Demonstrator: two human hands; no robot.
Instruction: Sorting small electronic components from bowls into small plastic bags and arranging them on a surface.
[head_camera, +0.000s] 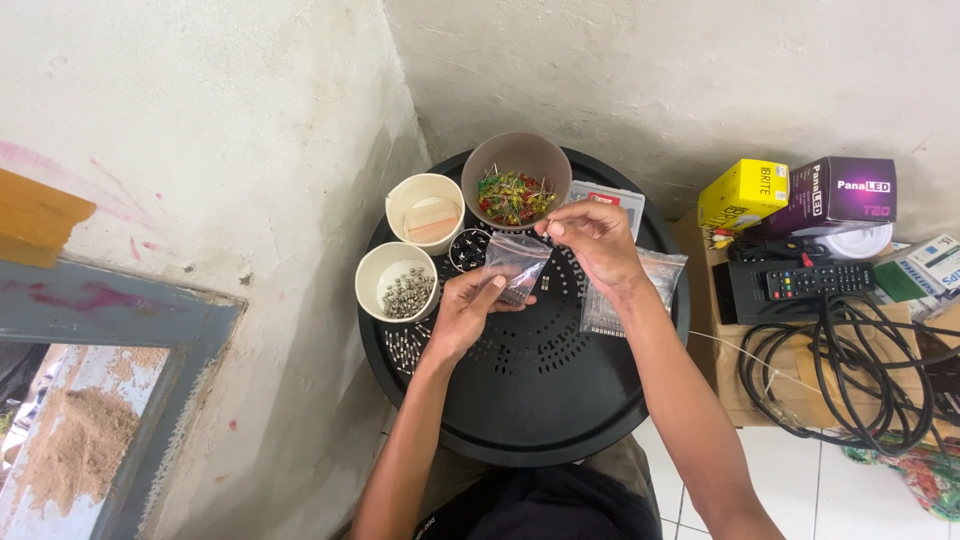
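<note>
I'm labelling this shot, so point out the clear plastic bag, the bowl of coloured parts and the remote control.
clear plastic bag (513, 262), head view, middle of bag
bowl of coloured parts (500, 153), head view, inner wall
remote control (818, 280), head view, button face

Both bare forearms are extended from six o'clock toward twelve o'clock, converging near the centre of the view. The left hand is held palm up, its fingers curled and its thumb pressed forward toward one o'clock in a pinch. The right hand is raised just beyond it at one o'clock, the wrist bent, the thumb and forefinger closed together at the tips and pointed toward nine o'clock. The right forearm is angled from five o'clock, the left from seven o'clock. The hands are held near, apart.
</note>
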